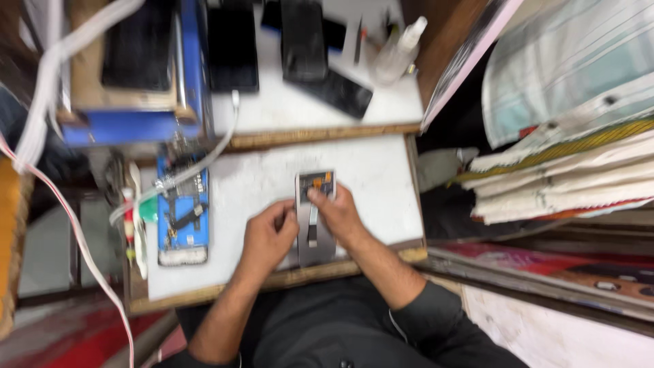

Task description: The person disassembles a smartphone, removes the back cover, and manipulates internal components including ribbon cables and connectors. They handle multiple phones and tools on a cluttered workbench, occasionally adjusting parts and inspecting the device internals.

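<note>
A grey phone part with its back opened [315,219] lies on the white work board [368,178] in front of me. My left hand [269,235] rests against its left side with fingers curled; whether it holds a small tool I cannot tell. My right hand [335,211] lies over the part's right side, with the thumb pressing near its upper end, where orange and dark components show. A thin strip runs down the part's middle.
An opened phone with blue insides [182,211] lies at the board's left. A blue machine [136,75], several dark phones [303,41] and a clear spray bottle [398,51] sit on the rear shelf. White cables [82,245] hang left. Stacked papers and cloth [565,170] fill the right.
</note>
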